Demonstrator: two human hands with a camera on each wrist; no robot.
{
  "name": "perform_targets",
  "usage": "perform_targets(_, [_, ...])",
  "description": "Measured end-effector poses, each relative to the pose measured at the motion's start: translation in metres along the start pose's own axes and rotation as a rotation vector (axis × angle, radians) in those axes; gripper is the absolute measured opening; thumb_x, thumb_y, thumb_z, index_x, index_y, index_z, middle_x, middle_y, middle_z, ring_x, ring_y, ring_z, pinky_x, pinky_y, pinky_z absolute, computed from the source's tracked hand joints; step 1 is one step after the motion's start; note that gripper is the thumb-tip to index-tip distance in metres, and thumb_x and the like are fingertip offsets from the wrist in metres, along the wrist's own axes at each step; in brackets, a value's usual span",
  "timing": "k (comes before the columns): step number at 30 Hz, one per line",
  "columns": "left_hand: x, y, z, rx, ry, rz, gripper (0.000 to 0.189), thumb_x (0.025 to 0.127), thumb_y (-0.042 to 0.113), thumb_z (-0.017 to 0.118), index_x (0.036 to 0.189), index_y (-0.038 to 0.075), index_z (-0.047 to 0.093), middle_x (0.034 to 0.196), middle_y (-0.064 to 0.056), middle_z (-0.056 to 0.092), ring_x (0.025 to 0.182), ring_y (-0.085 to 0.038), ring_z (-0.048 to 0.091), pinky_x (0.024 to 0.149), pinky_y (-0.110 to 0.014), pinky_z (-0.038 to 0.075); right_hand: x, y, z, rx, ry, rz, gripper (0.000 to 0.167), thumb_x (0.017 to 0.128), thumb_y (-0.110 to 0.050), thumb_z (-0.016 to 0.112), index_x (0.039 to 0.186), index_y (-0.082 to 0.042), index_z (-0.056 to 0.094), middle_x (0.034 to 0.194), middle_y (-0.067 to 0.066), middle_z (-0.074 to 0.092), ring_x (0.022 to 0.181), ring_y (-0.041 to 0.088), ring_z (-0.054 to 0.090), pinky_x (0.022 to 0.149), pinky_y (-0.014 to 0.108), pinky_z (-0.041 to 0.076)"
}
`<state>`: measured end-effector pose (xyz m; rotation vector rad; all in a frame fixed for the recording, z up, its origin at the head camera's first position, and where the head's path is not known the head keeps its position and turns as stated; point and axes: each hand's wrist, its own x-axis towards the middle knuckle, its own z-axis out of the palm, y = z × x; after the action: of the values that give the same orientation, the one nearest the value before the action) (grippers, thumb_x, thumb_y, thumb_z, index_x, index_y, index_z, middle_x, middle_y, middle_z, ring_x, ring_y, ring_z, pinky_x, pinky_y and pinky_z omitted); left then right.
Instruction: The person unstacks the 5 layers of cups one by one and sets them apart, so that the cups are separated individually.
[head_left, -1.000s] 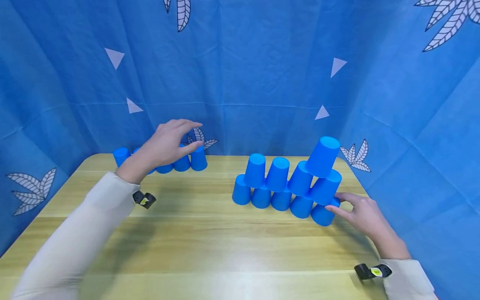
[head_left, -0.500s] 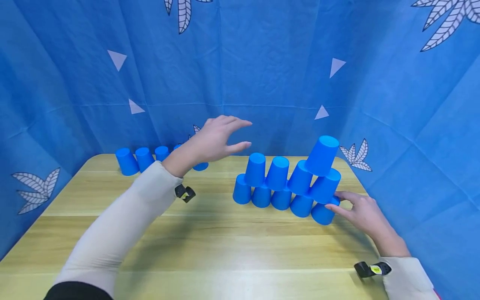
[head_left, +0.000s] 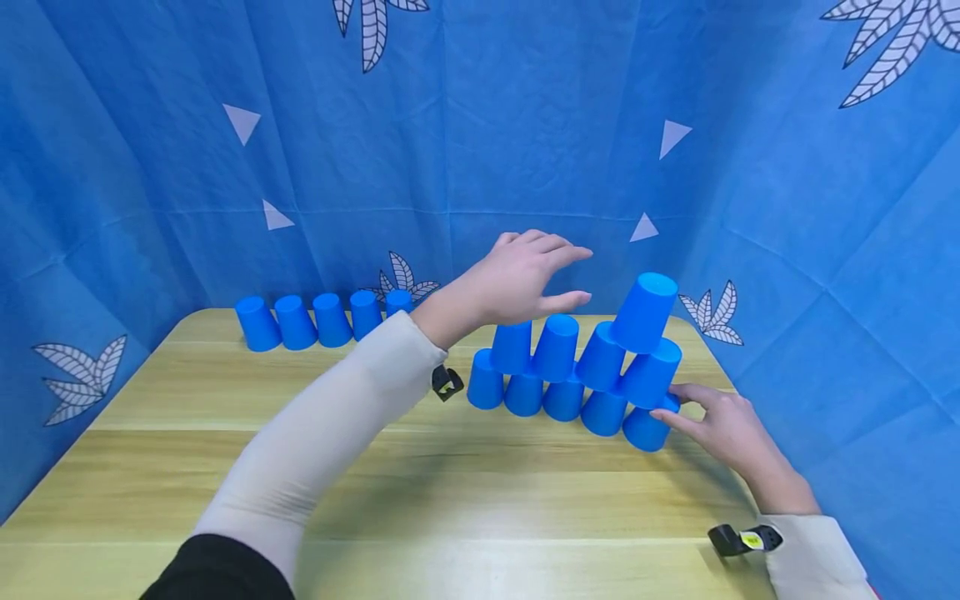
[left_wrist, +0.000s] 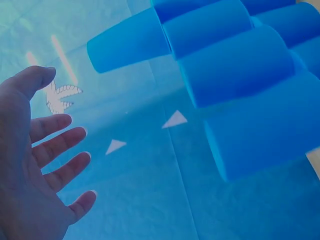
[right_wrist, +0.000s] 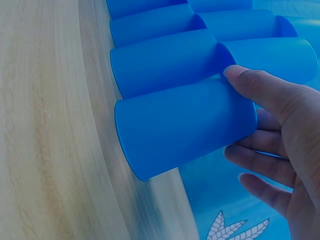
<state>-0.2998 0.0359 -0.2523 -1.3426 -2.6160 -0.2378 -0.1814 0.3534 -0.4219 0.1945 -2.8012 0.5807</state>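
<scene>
Upside-down blue plastic cups stand in a tiered stack at the right of the table. Several make the bottom row, several more the second row, and one top cup (head_left: 645, 312) sits at the right end. My right hand (head_left: 731, 433) grips the bottom row's rightmost cup (right_wrist: 185, 130), thumb on one side and fingers on the other. My left hand (head_left: 517, 279) is empty, its fingers spread, in the air by the left end of the second row. It partly covers the leftmost second-row cup (head_left: 512, 348) in the head view.
Several more upside-down blue cups (head_left: 296, 323) stand in a row at the table's back left; my left forearm partly hides the rightmost. A blue curtain (head_left: 480, 125) with leaf and triangle prints hangs behind and beside the wooden table (head_left: 480, 508).
My left hand has swept right, empty, from above the back-left row of cups to the left end of the stack. My right hand stays on its cup, and the stack stands as before.
</scene>
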Motion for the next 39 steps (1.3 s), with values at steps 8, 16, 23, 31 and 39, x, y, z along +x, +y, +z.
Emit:
perform_targets(8, [0.025,0.022,0.007,0.05,-0.014,0.029,0.067,0.094,0.065,0.039,0.152,0.03,0.036,0.152,0.007,0.039,0.141,-0.017,0.031,0.112,-0.041,0.026,0.001,0.0,0.001,-0.005,-0.007,0.002,0.054,0.085,-0.043,0.075,0.116,0.002,0.068,0.107,0.022,0.07,0.095,0.043,0.066,0.075,0.058,0.052])
perform_targets(16, [0.047,0.041,0.017,0.118,-0.024,0.035,0.068,0.094,0.068,0.036,0.152,0.031,0.036,0.153,0.01,0.038,0.143,-0.015,0.028,0.114,-0.042,0.021,0.001,0.0,0.002,-0.006,0.004,-0.012,0.053,0.085,-0.041,0.075,0.115,0.002,0.069,0.105,0.022,0.07,0.09,0.04,0.068,0.073,0.056,0.053])
perform_targets(23, [0.065,0.055,0.026,0.176,-0.063,0.042,0.069,0.094,0.068,0.034,0.152,0.03,0.036,0.152,0.01,0.039,0.143,-0.016,0.027,0.114,-0.043,0.021,-0.001,0.001,0.003,-0.008,0.023,-0.029,0.048,0.085,-0.037,0.076,0.113,0.002,0.07,0.103,0.02,0.071,0.082,0.035,0.069,0.071,0.054,0.054])
perform_targets(31, [0.075,0.061,0.035,0.217,-0.069,0.075,0.069,0.097,0.065,0.034,0.153,0.026,0.036,0.151,0.008,0.042,0.142,-0.017,0.031,0.116,-0.04,0.02,-0.002,0.003,0.005,-0.021,0.066,-0.062,0.044,0.084,-0.033,0.078,0.11,0.002,0.071,0.1,0.021,0.072,0.075,0.032,0.068,0.067,0.051,0.054])
perform_targets(39, [0.072,0.058,0.033,0.16,-0.031,0.059,0.065,0.097,0.061,0.038,0.151,0.024,0.039,0.148,0.006,0.045,0.14,-0.016,0.034,0.114,-0.038,0.023,-0.001,0.003,0.005,-0.022,0.071,-0.072,0.044,0.083,-0.033,0.079,0.109,0.001,0.071,0.099,0.019,0.072,0.076,0.031,0.069,0.065,0.048,0.054])
